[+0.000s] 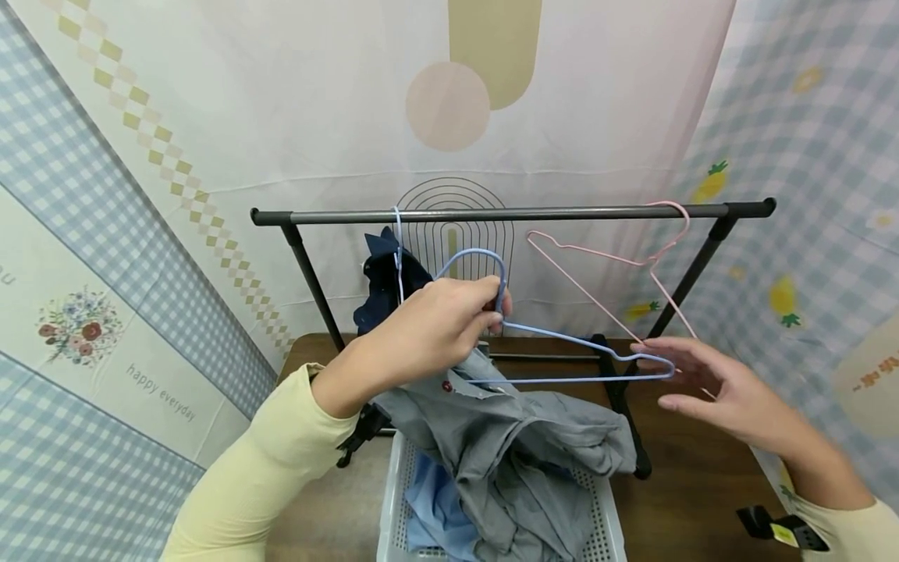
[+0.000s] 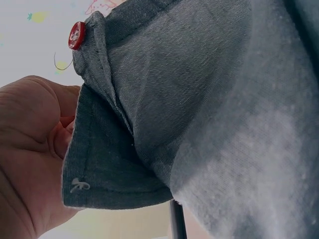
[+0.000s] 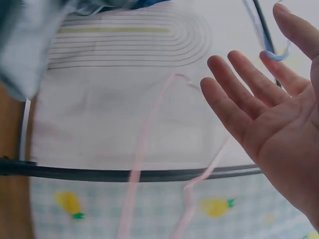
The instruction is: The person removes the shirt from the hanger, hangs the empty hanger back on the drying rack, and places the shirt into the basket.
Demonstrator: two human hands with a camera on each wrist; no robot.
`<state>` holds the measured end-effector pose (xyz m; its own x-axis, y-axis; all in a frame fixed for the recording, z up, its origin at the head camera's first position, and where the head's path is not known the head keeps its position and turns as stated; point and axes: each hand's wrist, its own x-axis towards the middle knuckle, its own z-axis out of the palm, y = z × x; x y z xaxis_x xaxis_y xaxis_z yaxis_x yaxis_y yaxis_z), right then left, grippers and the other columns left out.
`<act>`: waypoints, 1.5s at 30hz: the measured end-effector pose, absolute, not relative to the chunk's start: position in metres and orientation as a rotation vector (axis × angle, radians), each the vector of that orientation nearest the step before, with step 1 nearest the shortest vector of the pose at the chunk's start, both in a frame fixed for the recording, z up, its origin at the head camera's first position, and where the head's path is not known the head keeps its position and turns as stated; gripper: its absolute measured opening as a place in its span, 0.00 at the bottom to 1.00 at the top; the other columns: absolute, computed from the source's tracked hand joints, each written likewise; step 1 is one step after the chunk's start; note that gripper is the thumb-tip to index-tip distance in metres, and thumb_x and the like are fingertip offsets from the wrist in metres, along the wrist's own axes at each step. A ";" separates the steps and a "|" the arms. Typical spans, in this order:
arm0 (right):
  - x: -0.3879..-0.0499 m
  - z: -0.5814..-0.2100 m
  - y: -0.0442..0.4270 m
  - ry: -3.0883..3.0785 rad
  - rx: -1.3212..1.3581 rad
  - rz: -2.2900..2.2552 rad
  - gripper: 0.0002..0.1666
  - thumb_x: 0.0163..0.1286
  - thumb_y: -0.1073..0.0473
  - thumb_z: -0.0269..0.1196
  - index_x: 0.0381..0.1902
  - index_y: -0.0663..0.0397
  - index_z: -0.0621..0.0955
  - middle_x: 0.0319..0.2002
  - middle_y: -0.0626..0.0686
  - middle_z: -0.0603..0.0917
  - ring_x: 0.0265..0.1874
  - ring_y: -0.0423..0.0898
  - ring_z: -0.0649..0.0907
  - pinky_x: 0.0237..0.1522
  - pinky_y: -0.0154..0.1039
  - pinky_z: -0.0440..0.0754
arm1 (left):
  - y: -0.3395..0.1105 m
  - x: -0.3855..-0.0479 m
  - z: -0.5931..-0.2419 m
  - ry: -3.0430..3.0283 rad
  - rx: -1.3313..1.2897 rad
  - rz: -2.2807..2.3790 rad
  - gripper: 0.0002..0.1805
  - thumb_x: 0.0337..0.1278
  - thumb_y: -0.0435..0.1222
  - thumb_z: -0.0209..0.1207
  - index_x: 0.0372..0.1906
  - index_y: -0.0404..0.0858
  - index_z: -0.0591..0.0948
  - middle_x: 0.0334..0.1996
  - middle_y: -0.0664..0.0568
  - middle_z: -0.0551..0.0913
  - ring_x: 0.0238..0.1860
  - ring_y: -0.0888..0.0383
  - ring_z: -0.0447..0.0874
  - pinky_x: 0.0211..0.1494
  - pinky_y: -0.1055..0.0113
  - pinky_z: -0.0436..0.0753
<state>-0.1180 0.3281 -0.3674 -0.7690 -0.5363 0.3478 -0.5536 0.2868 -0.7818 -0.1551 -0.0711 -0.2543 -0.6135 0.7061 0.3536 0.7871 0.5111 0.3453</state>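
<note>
My left hand (image 1: pixel 445 320) grips a blue clothes hanger (image 1: pixel 569 338) at the base of its hook, in front of the rack. A grey shirt (image 1: pixel 485 429) with a red button (image 2: pixel 77 35) hangs at the hanger's left part, which the hand and cloth hide; the right arm of the hanger is bare. Fingers spread and nearly straight, my right hand (image 1: pixel 730 394) is at the bare right end of the hanger. In the right wrist view that blue tip (image 3: pixel 278 56) lies against a finger. The lower part of the shirt droops over a white basket (image 1: pixel 389 499).
A black clothes rack (image 1: pixel 562 213) stands on a brown table (image 1: pixel 691 484). On its bar hang a pink hanger (image 1: pixel 597 251) at right and a dark blue garment (image 1: pixel 379 289) on a light hanger at left. Light blue cloth (image 1: pixel 435 499) lies in the basket. Patterned curtains surround the table.
</note>
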 end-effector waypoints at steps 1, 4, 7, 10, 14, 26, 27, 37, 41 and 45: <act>-0.119 -0.362 0.326 -2.491 1.090 1.536 0.42 0.60 0.87 0.63 0.72 0.73 0.66 0.69 0.57 0.77 0.68 0.38 0.78 0.57 0.27 0.81 | -0.071 -0.155 -0.254 -2.582 -1.290 -0.723 0.04 0.78 0.34 0.53 0.46 0.44 0.79 0.33 0.59 0.86 0.35 0.66 0.82 0.36 0.69 0.78; -0.123 -0.347 0.318 -2.480 1.174 1.467 0.42 0.58 0.87 0.64 0.71 0.73 0.68 0.69 0.59 0.77 0.69 0.40 0.77 0.59 0.24 0.78 | -0.069 -0.156 -0.255 -2.577 -1.303 -0.735 0.05 0.78 0.33 0.53 0.45 0.44 0.79 0.33 0.59 0.86 0.34 0.67 0.82 0.35 0.70 0.77; -0.126 -0.332 0.307 -2.586 1.175 1.241 0.42 0.60 0.80 0.69 0.71 0.60 0.72 0.67 0.48 0.80 0.65 0.35 0.79 0.57 0.21 0.77 | -0.068 -0.156 -0.255 -2.570 -1.315 -0.733 0.05 0.78 0.33 0.53 0.45 0.44 0.79 0.33 0.59 0.85 0.33 0.67 0.80 0.35 0.71 0.77; -0.128 -0.321 0.295 -2.715 1.127 0.979 0.39 0.63 0.69 0.74 0.70 0.47 0.74 0.64 0.40 0.82 0.60 0.29 0.81 0.52 0.22 0.79 | -0.067 -0.156 -0.255 -2.571 -1.313 -0.719 0.05 0.78 0.33 0.54 0.46 0.44 0.79 0.33 0.58 0.86 0.33 0.67 0.80 0.35 0.70 0.77; -0.132 -0.313 0.283 -2.803 1.092 0.804 0.36 0.63 0.59 0.76 0.68 0.42 0.77 0.60 0.44 0.85 0.56 0.31 0.83 0.49 0.28 0.83 | -0.066 -0.156 -0.255 -2.570 -1.303 -0.707 0.04 0.78 0.34 0.55 0.46 0.45 0.79 0.34 0.58 0.86 0.33 0.66 0.79 0.36 0.69 0.77; -0.138 -0.323 0.265 -2.721 1.270 0.795 0.26 0.62 0.68 0.75 0.54 0.43 0.80 0.41 0.35 0.87 0.37 0.30 0.85 0.33 0.30 0.85 | -0.061 -0.155 -0.257 -2.531 -1.285 -0.709 0.04 0.76 0.34 0.56 0.48 0.43 0.80 0.36 0.58 0.86 0.32 0.65 0.78 0.34 0.69 0.76; -0.137 -0.323 0.264 -2.710 1.267 0.791 0.26 0.61 0.68 0.75 0.54 0.43 0.81 0.40 0.35 0.87 0.36 0.29 0.84 0.31 0.30 0.84 | -0.061 -0.155 -0.258 -2.521 -1.285 -0.716 0.04 0.76 0.34 0.56 0.48 0.42 0.80 0.37 0.58 0.87 0.32 0.65 0.78 0.35 0.69 0.76; -0.127 -0.331 0.259 -2.643 1.127 0.476 0.24 0.56 0.65 0.78 0.46 0.41 0.80 0.32 0.26 0.79 0.29 0.22 0.76 0.28 0.20 0.74 | -0.057 -0.156 -0.263 -2.402 -1.292 -0.818 0.03 0.74 0.33 0.58 0.47 0.40 0.81 0.34 0.57 0.87 0.31 0.68 0.82 0.33 0.72 0.76; -0.126 -0.333 0.262 -2.545 1.099 0.419 0.24 0.52 0.66 0.74 0.43 0.37 0.81 0.31 0.27 0.79 0.27 0.21 0.75 0.28 0.17 0.71 | -0.057 -0.155 -0.264 -2.362 -1.289 -0.815 0.05 0.72 0.32 0.60 0.48 0.39 0.81 0.36 0.56 0.87 0.29 0.67 0.81 0.34 0.73 0.77; -0.128 -0.334 0.268 -2.467 1.135 0.446 0.20 0.54 0.64 0.72 0.43 0.37 0.81 0.33 0.30 0.83 0.27 0.23 0.77 0.28 0.18 0.73 | -0.062 -0.154 -0.264 -2.382 -1.298 -0.816 0.09 0.72 0.36 0.62 0.52 0.39 0.80 0.38 0.56 0.87 0.34 0.66 0.85 0.39 0.75 0.81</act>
